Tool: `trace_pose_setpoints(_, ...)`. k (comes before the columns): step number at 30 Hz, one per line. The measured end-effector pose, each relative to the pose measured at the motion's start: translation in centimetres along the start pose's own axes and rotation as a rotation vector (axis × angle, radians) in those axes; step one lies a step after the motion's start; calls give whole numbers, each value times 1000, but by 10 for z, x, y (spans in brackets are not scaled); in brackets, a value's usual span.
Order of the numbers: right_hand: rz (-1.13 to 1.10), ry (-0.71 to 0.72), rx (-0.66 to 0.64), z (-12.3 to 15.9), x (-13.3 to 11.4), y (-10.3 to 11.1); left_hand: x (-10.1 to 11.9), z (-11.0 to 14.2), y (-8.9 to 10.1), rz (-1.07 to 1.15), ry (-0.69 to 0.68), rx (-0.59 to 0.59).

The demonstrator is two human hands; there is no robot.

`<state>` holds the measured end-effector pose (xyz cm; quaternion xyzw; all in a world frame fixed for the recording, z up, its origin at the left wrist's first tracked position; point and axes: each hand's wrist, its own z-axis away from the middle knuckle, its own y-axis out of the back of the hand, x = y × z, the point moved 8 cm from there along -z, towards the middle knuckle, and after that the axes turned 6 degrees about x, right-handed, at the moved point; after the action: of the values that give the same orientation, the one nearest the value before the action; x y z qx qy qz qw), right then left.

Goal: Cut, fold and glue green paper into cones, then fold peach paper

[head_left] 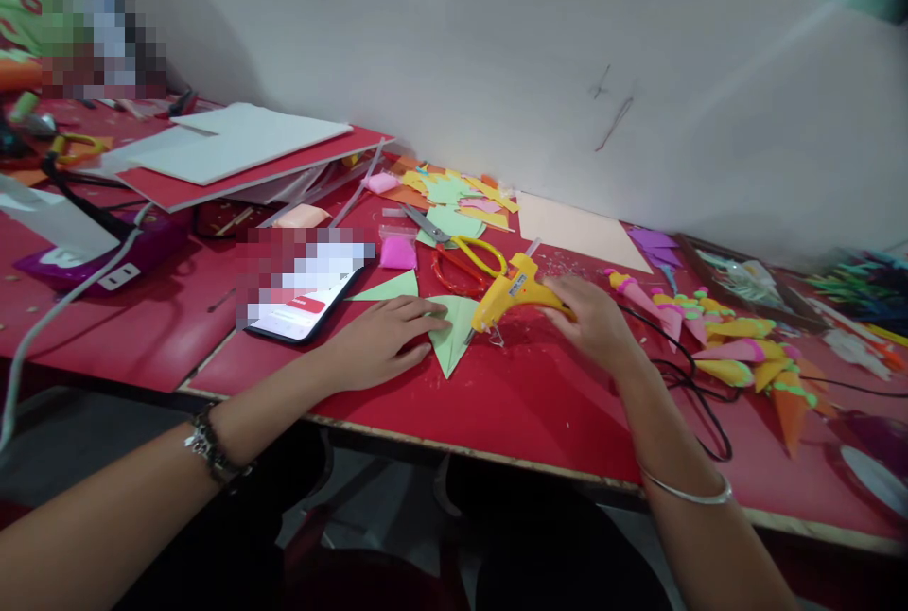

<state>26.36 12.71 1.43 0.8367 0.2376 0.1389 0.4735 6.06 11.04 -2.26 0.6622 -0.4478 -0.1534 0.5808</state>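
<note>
One green paper pc. lies partly under fingers of L hand, flat, slightly spread; R hand closed around yellow glue gun, nozzle apparently touching paper.

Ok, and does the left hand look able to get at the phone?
Probably yes: the phone lies on the table close beside the left hand, and nothing seems to block the way. The hand's fingers rest on folded green paper, though, so it would have to leave that.
</note>
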Motion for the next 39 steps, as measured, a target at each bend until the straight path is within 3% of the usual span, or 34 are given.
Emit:
trace_pose_setpoints(7, -12, 9, -9, 0, -3, -2, 0, -1, 0, 1, 5, -7)
trace_pose_setpoints(23, 151, -136, 72, 5, 35, 5, -1, 1, -1, -11, 5, -8)
trace_pose_setpoints(31, 280, -390, 288, 21, 70, 25, -1, 2, 0, -16, 8, 0)
trace_pose_setpoints(35, 356, -517, 309, 32, 91, 26, -1, 2, 0, -26, 7, 12)
trace_pose_setpoints(39, 254, -550, 298, 37, 102, 13, 2, 1, 4, -39, -8, 51)
